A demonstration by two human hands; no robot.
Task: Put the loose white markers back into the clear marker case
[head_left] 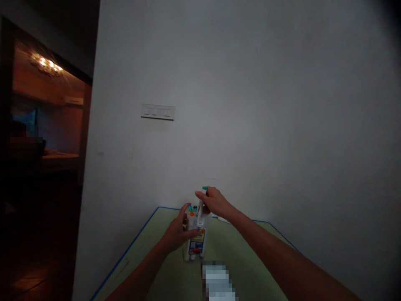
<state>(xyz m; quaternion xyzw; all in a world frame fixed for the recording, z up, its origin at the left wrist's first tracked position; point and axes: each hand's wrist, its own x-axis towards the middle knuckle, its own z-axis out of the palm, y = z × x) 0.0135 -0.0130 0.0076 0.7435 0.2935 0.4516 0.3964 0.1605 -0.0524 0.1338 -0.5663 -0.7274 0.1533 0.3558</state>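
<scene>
On a green table [233, 255], the left hand [177, 232] curls closed around a white marker pack [196, 246], just below its coloured caps [191, 209]. Just beyond, the right hand [213, 201] grips a green-capped marker [200, 207] upright before a white wall [250, 125].

White painted wall [250, 104] fills most of frame, lighting dim. Wall switch plate [158, 111] at 11 o'clock. Doorway [46, 125] at 9 o'clock opens onto darker room with wood panelling [46, 85]; warm ceiling lamp [46, 64] at 10 o'clock. Dark wood floor [34, 280] at 7 o'clock. Green tabletop [250, 267] at 6 o'clock, blue edging [125, 251], set against wall.
</scene>
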